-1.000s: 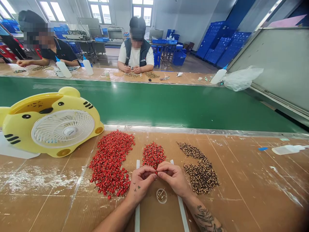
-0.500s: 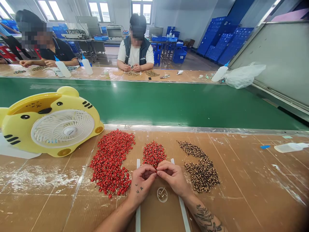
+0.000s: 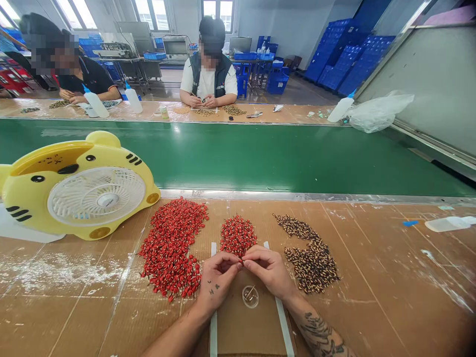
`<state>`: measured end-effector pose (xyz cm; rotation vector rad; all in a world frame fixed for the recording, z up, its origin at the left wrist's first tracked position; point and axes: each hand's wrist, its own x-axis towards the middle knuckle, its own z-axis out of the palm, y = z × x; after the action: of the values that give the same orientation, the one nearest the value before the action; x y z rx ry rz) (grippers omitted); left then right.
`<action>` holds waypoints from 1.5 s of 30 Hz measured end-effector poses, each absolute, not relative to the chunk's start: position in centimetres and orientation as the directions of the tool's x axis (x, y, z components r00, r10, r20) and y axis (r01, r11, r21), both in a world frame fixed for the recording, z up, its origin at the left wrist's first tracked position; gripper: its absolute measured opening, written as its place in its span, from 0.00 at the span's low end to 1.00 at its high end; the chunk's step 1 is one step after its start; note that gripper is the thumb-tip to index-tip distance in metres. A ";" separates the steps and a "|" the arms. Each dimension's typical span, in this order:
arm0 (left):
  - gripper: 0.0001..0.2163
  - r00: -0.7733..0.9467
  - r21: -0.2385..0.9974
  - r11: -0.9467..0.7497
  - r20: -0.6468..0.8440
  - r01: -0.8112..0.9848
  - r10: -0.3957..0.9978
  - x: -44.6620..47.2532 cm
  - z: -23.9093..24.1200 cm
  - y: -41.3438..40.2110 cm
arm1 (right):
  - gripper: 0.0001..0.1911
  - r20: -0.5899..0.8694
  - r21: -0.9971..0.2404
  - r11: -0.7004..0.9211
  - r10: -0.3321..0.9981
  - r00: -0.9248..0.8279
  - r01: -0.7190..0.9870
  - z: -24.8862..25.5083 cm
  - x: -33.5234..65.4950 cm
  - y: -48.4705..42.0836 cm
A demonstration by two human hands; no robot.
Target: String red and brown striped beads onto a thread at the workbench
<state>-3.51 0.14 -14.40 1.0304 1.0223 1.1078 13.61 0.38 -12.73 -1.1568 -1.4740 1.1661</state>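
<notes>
My left hand [image 3: 218,278] and my right hand [image 3: 270,271] meet fingertip to fingertip, both closed in a pinch. Between the tips is a tiny red piece [image 3: 241,262], mostly covered by my fingers. Just beyond them lies a small heap of red pieces with dark and gold-coloured ends [image 3: 238,233]. A larger heap of red pieces [image 3: 171,248] spreads to the left of my left hand. Right of my right hand lies a curved heap of black-and-gold pieces [image 3: 312,265]. Below my fingers sits a small clear round dish [image 3: 250,297] with a thin stick in it.
A yellow animal-faced fan [image 3: 85,186] stands at the left. White tape strips [image 3: 284,327] border the cardboard between my forearms. A green belt [image 3: 260,153] crosses ahead, with two co-workers seated beyond. A white bottle [image 3: 446,224] lies at the right.
My hands keep the same pinch, with only a very slight shift. The view tilts a little. The co-worker at the far left has brought one hand in toward the other.
</notes>
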 end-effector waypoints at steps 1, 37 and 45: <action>0.05 0.149 0.973 0.137 -0.110 -0.187 0.983 -3.5 -14.4 0.1 | 0.10 0.084 -0.986 0.105 0.984 -0.160 0.126 -12.7 13.7 0.4; 0.04 0.169 0.936 -0.139 0.087 0.324 0.982 -4.7 -12.5 2.6 | 0.14 0.079 -0.986 0.082 0.997 -0.027 0.145 -13.6 16.2 0.6; 0.07 0.264 0.749 -0.332 0.214 0.574 0.940 -4.4 -11.5 6.0 | 0.12 0.164 -0.931 0.200 0.977 -0.137 0.306 -12.9 16.6 0.4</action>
<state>-4.38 5.96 -11.46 2.0029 1.3640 0.8911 16.63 0.42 -12.88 -1.2415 -1.6097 0.9758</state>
